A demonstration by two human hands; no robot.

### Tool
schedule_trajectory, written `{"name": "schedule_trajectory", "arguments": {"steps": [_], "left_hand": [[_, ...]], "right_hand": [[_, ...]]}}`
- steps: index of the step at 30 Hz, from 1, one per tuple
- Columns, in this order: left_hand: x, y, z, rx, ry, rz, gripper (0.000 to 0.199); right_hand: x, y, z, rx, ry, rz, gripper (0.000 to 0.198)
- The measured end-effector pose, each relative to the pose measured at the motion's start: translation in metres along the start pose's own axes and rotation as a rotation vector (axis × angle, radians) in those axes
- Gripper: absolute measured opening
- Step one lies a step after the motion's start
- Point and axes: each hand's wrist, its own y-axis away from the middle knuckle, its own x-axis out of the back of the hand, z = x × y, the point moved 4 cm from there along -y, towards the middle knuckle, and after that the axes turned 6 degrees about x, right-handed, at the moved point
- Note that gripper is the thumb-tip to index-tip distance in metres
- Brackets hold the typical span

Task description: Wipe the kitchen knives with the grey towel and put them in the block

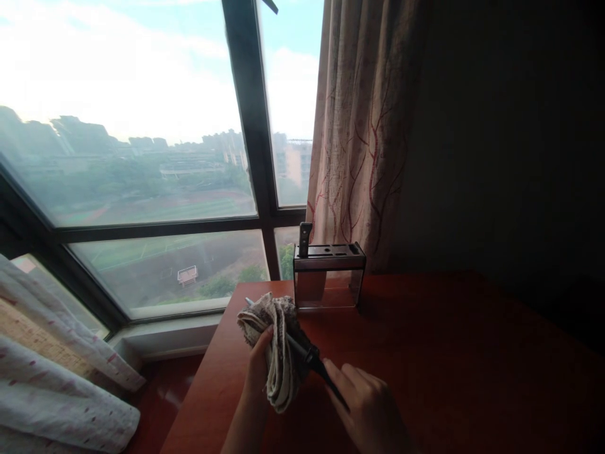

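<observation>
A folded, beige-grey cloth [278, 372] is gripped in my left hand [259, 362], the thumb pressing on its near side. The cloth wraps around the shaft of a honing steel [299, 347], whose pale tip pokes out at the upper left. My right hand [366, 400] is closed around the steel's black handle, lower right of the cloth. Both hands are above the table near its left edge. Just beyond them stands a knife block [329, 258] with clear sides and a slotted top. One dark-handled knife [305, 239] is upright in its left slot.
The reddish-brown table [425, 353] extends right into shadow. Large windows [155, 157] with dark frames fill the left and back. A patterned curtain [359, 139] hangs behind the knife block, and a white spotted curtain [61, 391] lies at lower left.
</observation>
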Motion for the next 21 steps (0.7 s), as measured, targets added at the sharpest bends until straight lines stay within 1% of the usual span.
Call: {"name": "schedule_trajectory", "arguments": {"steps": [3,4,9,13,14,16,19,21], "left_hand": [[0.005,0.0,0.014,-0.136,0.049,0.038,0.013],[0.007,0.0,0.019,-0.163,0.071,0.041,0.013],[0.019,-0.004,0.033,-0.184,0.174,0.033,0.009],[0.025,-0.006,0.04,-0.246,0.26,0.045,0.015],[0.025,-0.005,0.04,-0.243,0.274,0.029,0.018],[0.019,-0.004,0.036,-0.204,0.288,-0.054,0.021],[0.007,-0.002,0.024,-0.105,0.273,-0.232,0.022],[0.003,-0.004,0.014,-0.028,0.238,-0.294,0.024]], "right_hand": [[0.001,0.007,0.004,0.027,-0.02,-0.015,0.032],[0.002,0.009,0.005,0.037,-0.028,-0.024,0.032],[0.01,0.015,0.008,0.074,-0.054,-0.037,0.031],[0.011,0.017,0.009,0.09,-0.07,-0.039,0.031],[0.01,0.018,0.01,0.093,-0.075,-0.027,0.031],[0.008,0.02,0.012,0.088,-0.08,0.01,0.031],[0.004,0.022,0.015,0.061,-0.079,0.048,0.031],[0.003,0.02,0.015,0.044,-0.083,0.048,0.03]]}}
